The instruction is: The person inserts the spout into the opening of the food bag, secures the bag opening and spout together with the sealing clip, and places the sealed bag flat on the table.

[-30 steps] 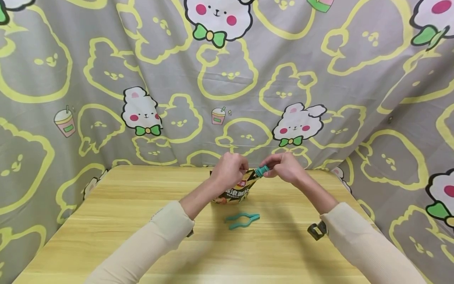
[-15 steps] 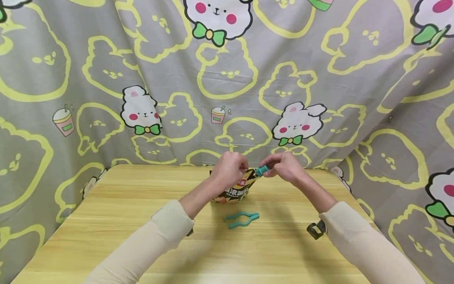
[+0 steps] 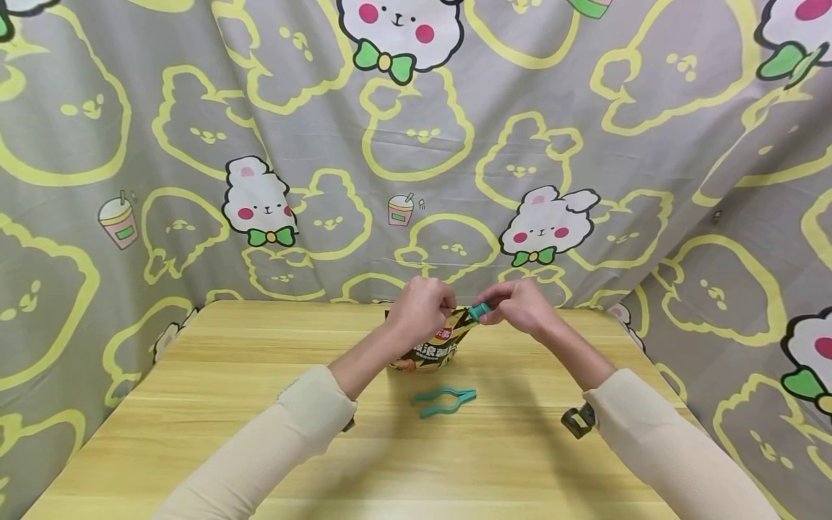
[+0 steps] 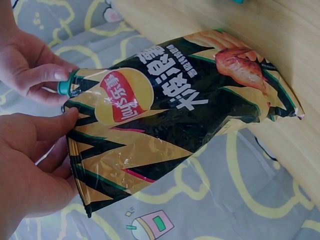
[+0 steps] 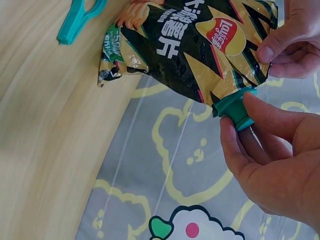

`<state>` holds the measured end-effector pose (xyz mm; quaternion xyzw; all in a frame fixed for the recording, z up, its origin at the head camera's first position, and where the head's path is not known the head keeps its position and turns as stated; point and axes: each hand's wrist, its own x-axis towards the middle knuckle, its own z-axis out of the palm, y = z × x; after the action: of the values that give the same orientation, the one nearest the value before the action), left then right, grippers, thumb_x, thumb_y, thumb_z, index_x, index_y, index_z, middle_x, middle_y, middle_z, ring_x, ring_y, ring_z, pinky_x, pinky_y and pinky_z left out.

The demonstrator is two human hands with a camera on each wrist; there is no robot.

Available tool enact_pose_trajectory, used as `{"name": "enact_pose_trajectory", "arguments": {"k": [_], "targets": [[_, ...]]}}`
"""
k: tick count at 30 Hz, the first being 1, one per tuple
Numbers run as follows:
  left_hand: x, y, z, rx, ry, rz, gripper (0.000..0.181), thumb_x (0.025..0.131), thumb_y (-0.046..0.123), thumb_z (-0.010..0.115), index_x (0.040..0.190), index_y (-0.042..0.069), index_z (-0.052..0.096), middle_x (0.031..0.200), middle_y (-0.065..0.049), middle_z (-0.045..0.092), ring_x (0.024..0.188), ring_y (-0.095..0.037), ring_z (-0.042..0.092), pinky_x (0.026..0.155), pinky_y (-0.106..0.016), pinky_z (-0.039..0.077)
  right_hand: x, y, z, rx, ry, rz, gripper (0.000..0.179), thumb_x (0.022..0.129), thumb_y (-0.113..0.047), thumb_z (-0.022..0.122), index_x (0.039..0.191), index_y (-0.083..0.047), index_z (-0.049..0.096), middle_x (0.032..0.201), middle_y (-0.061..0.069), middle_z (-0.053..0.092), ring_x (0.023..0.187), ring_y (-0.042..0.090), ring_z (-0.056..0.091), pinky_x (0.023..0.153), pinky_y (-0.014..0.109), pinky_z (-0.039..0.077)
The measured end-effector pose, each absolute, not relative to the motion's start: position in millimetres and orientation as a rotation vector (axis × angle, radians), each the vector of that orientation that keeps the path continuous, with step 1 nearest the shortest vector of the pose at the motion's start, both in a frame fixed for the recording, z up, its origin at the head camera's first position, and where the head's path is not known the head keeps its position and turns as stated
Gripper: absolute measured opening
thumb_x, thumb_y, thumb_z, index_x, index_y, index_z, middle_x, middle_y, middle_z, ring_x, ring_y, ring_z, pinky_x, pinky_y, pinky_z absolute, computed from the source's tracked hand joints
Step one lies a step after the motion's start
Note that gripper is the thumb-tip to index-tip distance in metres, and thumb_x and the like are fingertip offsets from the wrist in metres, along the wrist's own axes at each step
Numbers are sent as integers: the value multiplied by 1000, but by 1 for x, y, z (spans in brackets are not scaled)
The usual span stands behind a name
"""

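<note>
A black and gold potato chip bag [image 4: 165, 95] stands tilted at the back of the table. My left hand [image 3: 419, 307] pinches its top edge between thumb and fingers; in the left wrist view this hand [image 4: 35, 155] grips the edge near the middle. At one top corner, a short, round teal plastic piece [image 5: 237, 107] with a flange fits over the bunched bag film. My right hand [image 3: 520, 307] holds that piece, thumb on one side and fingers on the other, as the right hand [image 5: 280, 150] shows in the right wrist view.
A teal two-armed clip [image 3: 447, 401] lies with its arms spread on the wooden table [image 3: 227, 419], in front of the bag. A patterned grey curtain [image 3: 325, 130] hangs behind the table and along its sides.
The teal piece has shifted slightly toward the bag with my right fingers, and less of its ridged body shows in the head view. My left hand keeps its place on the bag.
</note>
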<state>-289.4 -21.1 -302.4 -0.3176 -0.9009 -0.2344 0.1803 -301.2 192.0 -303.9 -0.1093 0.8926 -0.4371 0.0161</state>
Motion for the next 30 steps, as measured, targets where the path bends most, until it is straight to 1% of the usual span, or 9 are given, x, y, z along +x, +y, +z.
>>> {"name": "enact_pose_trajectory", "arguments": {"k": [4,11,13,16,19,23,30], "targets": [[-289,-21,-302,-896,-2549,-664,28,83,-13,59,82,7,79,83,-3,76,74,-12,69,67,-25,57,-302,190,-303,-325,2769,-1352,24,84,-7,80,108,-5,78,94,8,76,86,19,69,91,41,54],[-290,-21,-302,-893,-2557,-666,28,85,-12,59,83,7,79,84,-3,76,76,-14,71,68,-26,58,-301,190,-303,-320,2777,-1356,24,84,-8,80,107,-5,78,92,7,75,87,20,68,94,47,53],[-290,-21,-301,-890,-2568,-671,28,85,-12,59,85,7,80,86,-4,77,77,-15,72,69,-26,58,-301,191,-304,-325,2779,-1356,23,84,-8,81,107,-5,78,92,7,76,86,20,68,93,47,54],[-290,-21,-300,-887,-2575,-677,28,86,-11,60,86,8,80,88,-4,77,79,-16,73,70,-27,59,-301,191,-304,-333,2778,-1355,24,83,-6,81,106,-5,78,93,7,77,86,19,69,90,42,55],[-291,-22,-300,-894,-2571,-678,28,85,-12,59,85,8,80,87,-4,77,78,-16,72,70,-27,59,-301,190,-305,-334,2769,-1357,24,82,-3,80,106,-4,78,94,8,77,86,19,69,87,37,56],[-291,-22,-300,-901,-2572,-681,28,85,-11,59,83,7,79,85,-4,77,74,-14,70,68,-26,58,-302,189,-306,-333,2762,-1354,24,81,-1,80,105,-4,78,97,9,77,87,19,69,84,35,56],[-291,-22,-300,-895,-2581,-681,27,86,-11,60,84,8,79,85,-3,77,76,-15,71,69,-26,58,-302,188,-305,-322,2770,-1328,22,83,-3,79,105,-5,79,96,8,77,88,20,69,85,37,56]]}}
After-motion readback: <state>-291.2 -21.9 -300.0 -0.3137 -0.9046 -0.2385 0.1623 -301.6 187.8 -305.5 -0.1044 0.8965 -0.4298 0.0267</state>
